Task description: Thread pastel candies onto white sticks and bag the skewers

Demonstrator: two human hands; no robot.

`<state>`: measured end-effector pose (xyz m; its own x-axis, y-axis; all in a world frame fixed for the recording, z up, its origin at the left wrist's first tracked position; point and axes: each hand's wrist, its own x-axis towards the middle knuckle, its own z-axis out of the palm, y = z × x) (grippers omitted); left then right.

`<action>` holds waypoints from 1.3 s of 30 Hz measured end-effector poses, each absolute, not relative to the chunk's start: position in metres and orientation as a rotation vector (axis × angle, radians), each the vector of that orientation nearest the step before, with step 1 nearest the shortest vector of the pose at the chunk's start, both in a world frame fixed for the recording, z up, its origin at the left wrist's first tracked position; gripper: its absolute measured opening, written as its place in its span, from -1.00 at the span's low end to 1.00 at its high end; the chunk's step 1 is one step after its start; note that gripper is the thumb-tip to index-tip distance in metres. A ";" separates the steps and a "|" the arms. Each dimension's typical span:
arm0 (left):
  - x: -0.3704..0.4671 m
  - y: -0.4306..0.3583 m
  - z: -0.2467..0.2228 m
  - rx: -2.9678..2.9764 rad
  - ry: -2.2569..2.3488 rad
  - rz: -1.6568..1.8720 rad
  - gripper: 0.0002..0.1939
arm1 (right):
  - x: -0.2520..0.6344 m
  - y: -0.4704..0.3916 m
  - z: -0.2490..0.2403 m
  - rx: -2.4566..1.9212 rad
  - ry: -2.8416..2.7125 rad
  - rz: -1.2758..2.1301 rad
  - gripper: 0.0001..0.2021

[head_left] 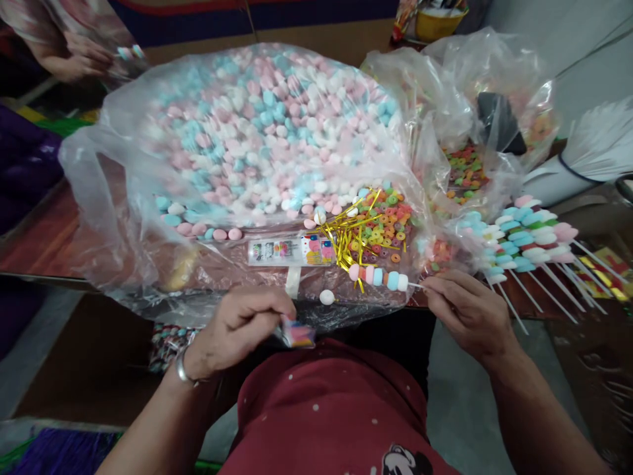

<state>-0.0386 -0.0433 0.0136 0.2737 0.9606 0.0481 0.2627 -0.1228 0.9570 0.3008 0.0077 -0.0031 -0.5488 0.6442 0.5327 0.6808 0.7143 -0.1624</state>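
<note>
Pinching: our right hand, white stick of round pastel marshmallows; left hand, clear colour-printed plastic bag. We best grip both lightly.

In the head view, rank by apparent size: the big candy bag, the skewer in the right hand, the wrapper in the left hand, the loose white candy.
1. Big candy bag
2. Skewer and wrapper: not ranked, since the left hand covers part of the wrapper
3. Loose white candy
</note>
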 end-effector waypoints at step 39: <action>0.018 -0.015 -0.034 0.629 1.024 1.347 -0.79 | 0.263 -0.019 -0.022 -1.136 -2.114 0.316 -0.84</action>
<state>0.0184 -0.0147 -0.0336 -0.0828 0.9694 -0.2312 -0.4818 0.1642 0.8608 0.2632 -0.0185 -0.0217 -0.3657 0.8037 0.4694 0.6315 0.5847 -0.5092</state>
